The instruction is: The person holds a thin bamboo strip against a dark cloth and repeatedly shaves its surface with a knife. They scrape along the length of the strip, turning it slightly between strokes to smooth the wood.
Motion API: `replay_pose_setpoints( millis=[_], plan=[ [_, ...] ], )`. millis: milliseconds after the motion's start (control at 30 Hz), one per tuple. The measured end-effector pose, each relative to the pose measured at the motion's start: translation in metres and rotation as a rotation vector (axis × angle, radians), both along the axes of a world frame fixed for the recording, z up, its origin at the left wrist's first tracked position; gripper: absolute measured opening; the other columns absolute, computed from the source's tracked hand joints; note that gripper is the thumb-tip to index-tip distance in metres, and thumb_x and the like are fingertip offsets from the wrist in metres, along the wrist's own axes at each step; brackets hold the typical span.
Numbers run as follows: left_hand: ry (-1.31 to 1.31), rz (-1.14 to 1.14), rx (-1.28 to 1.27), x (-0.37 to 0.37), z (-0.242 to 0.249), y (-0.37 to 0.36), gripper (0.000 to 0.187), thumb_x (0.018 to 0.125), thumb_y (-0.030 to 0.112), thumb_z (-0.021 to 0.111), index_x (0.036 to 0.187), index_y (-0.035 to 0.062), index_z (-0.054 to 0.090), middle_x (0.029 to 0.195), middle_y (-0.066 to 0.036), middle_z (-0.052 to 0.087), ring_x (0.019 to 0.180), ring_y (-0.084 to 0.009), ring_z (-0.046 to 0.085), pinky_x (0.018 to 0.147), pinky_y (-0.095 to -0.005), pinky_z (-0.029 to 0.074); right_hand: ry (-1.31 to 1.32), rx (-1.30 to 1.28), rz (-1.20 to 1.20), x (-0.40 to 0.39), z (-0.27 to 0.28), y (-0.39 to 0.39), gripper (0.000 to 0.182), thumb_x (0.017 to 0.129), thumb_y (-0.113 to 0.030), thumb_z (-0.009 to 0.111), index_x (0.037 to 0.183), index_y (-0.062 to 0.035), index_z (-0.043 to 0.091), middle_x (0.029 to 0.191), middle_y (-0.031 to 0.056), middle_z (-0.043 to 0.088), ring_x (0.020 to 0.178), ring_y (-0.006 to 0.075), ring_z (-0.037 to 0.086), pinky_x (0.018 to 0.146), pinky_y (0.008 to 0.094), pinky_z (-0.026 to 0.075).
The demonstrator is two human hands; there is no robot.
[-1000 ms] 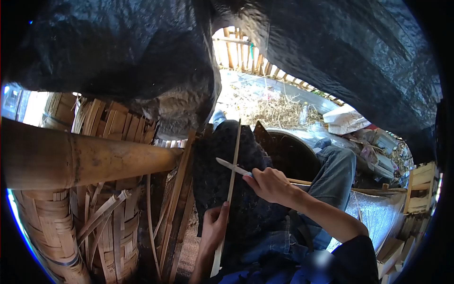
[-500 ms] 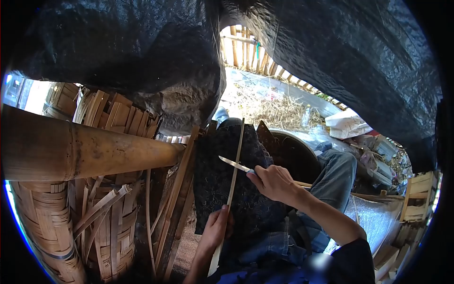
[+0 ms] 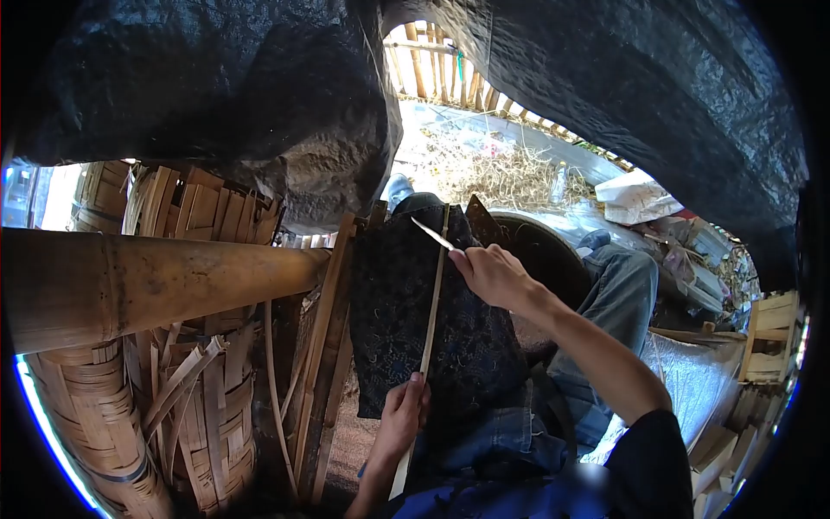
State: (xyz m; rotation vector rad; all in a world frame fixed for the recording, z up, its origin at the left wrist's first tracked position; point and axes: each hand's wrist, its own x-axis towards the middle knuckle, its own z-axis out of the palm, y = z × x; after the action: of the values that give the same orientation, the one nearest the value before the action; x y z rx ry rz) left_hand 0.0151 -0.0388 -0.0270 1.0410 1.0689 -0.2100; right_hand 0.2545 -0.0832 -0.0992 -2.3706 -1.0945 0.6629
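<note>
My left hand [image 3: 405,406] is closed around a long, thin bamboo strip [image 3: 434,316], which runs from my lap up and away over my leg. A dark patterned cloth [image 3: 389,303] covers that leg beneath the strip. In my right hand [image 3: 494,275] is a knife [image 3: 430,233], its pale, narrow blade pointing up and left. The blade crosses the strip near its far end; whether it touches cannot be made out. The knife's handle is mostly hidden inside my fingers.
A thick bamboo pole [image 3: 190,281] juts in from the left, above woven bamboo baskets [image 3: 86,415]. Upright wooden slats [image 3: 324,346] stand beside my leg. Black plastic sheeting [image 3: 622,95] hangs overhead. A dark round container [image 3: 536,251] and a clear bottle [image 3: 558,183] are ahead.
My right hand and the knife have moved up and away along the strip, toward its far end. My left hand keeps its grip, nearly in place. The camera view has shifted slightly.
</note>
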Motion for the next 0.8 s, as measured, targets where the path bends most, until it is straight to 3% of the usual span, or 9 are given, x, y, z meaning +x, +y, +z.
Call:
replay_pose_setpoints(
  millis=[233, 367, 433, 567, 633, 667, 700, 767, 800],
  plan=[
    [-0.092, 0.130, -0.134, -0.003, -0.012, 0.006, 0.044, 0.101, 0.040, 0.034, 0.067, 0.0125, 0.042, 0.049, 0.004, 0.036, 0.041, -0.0051, 0.033, 0.039, -0.0213, 0.025, 0.152, 0.191, 0.213, -0.027, 0.020, -0.029, 0.053, 0.098, -0.037, 0.043, 0.059, -0.0018, 0.052, 0.048, 0.0192, 0.051, 0.043, 0.0366, 0.055, 0.043, 0.0449, 0.042],
    [-0.109, 0.161, -0.225, -0.004, -0.016, 0.006, 0.044, 0.101, 0.040, 0.034, 0.067, 0.0132, 0.041, 0.049, 0.005, 0.034, 0.040, -0.0054, 0.032, 0.039, -0.0218, 0.024, 0.064, 0.109, 0.157, -0.030, 0.024, -0.029, 0.052, 0.097, -0.036, 0.047, 0.056, -0.0037, 0.049, 0.043, 0.0160, 0.048, 0.037, 0.0322, 0.051, 0.037, 0.0406, 0.039],
    [-0.136, 0.188, -0.234, -0.004, -0.016, 0.008, 0.043, 0.101, 0.040, 0.035, 0.066, 0.0136, 0.040, 0.049, 0.005, 0.032, 0.039, -0.0054, 0.031, 0.038, -0.0220, 0.023, 0.070, 0.072, 0.147, -0.029, 0.026, -0.023, 0.043, 0.095, -0.030, 0.052, 0.060, -0.0047, 0.048, 0.048, 0.0170, 0.048, 0.045, 0.0375, 0.053, 0.041, 0.0433, 0.041],
    [-0.165, 0.221, -0.249, -0.004, -0.015, 0.007, 0.043, 0.101, 0.039, 0.036, 0.066, 0.0136, 0.039, 0.049, 0.005, 0.032, 0.039, -0.0054, 0.030, 0.038, -0.0222, 0.022, 0.061, 0.028, 0.176, -0.027, 0.019, -0.015, 0.042, 0.095, -0.030, 0.051, 0.061, -0.0046, 0.050, 0.048, 0.0167, 0.049, 0.046, 0.0368, 0.055, 0.040, 0.0431, 0.041],
    [-0.166, 0.219, -0.275, -0.007, -0.013, 0.002, 0.043, 0.101, 0.039, 0.036, 0.066, 0.0135, 0.040, 0.048, 0.004, 0.031, 0.038, -0.0054, 0.030, 0.038, -0.0224, 0.022, -0.002, 0.017, 0.036, -0.018, 0.009, -0.004, 0.043, 0.095, -0.030, 0.051, 0.061, -0.0036, 0.050, 0.048, 0.0162, 0.050, 0.046, 0.0368, 0.056, 0.038, 0.0433, 0.041],
    [-0.167, 0.218, -0.271, -0.007, -0.013, 0.002, 0.043, 0.101, 0.039, 0.036, 0.066, 0.0135, 0.040, 0.048, 0.004, 0.031, 0.038, -0.0054, 0.030, 0.038, -0.0224, 0.022, 0.003, -0.016, 0.093, -0.007, 0.002, 0.002, 0.036, 0.096, -0.026, 0.050, 0.072, -0.0009, 0.058, 0.053, 0.0154, 0.052, 0.047, 0.0339, 0.055, 0.040, 0.0383, 0.040],
    [-0.160, 0.214, -0.262, -0.008, -0.012, 0.003, 0.043, 0.101, 0.039, 0.036, 0.066, 0.0134, 0.039, 0.048, 0.004, 0.031, 0.038, -0.0055, 0.029, 0.038, -0.0224, 0.022, 0.007, -0.013, 0.092, 0.001, -0.005, 0.000, 0.036, 0.096, -0.026, 0.050, 0.072, -0.0009, 0.058, 0.053, 0.0154, 0.052, 0.047, 0.0339, 0.055, 0.040, 0.0383, 0.040],
    [-0.156, 0.212, -0.251, -0.010, -0.011, 0.004, 0.043, 0.101, 0.038, 0.036, 0.066, 0.0134, 0.039, 0.048, 0.004, 0.031, 0.038, -0.0055, 0.029, 0.038, -0.0224, 0.022, 0.082, 0.126, 0.273, 0.012, -0.012, -0.005, 0.028, 0.097, -0.021, 0.049, 0.088, 0.0014, 0.063, 0.060, 0.0146, 0.053, 0.050, 0.0299, 0.053, 0.044, 0.0362, 0.039],
    [-0.185, 0.228, -0.287, -0.010, -0.013, 0.006, 0.043, 0.101, 0.038, 0.036, 0.066, 0.0135, 0.039, 0.048, 0.004, 0.030, 0.038, -0.0057, 0.028, 0.038, -0.0223, 0.021, 0.235, -0.116, 0.288, 0.008, 0.005, -0.006, 0.024, 0.097, -0.016, 0.048, 0.100, 0.0033, 0.062, 0.064, 0.0133, 0.052, 0.052, 0.0269, 0.050, 0.048, 0.0369, 0.039]
  ],
)
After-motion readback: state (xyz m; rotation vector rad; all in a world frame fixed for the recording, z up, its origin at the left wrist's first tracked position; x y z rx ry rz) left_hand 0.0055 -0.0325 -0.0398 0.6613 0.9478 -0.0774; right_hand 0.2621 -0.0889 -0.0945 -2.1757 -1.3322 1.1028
